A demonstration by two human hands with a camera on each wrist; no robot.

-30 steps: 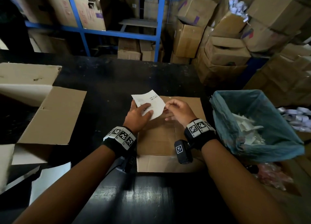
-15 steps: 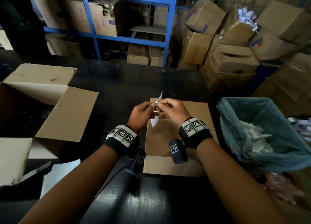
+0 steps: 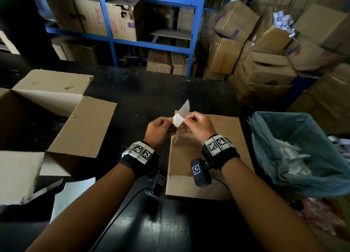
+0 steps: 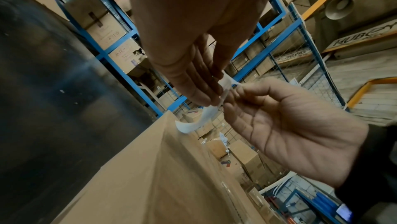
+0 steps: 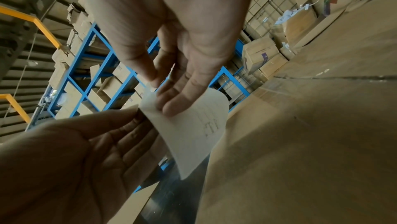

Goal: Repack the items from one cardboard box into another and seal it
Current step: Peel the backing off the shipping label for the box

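head view: thin curled white label between both hands' fingertips

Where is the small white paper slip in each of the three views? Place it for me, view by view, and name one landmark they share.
Head: the small white paper slip sits centre frame, pinched between left hand and right hand.
Left wrist: slip centre, hanging below the meeting fingertips.
Right wrist: slip centre, under the right hand's fingers.
Shared landmark: the blue metal shelving rack behind.

shelving: blue steel rack | table: black top | light: dim
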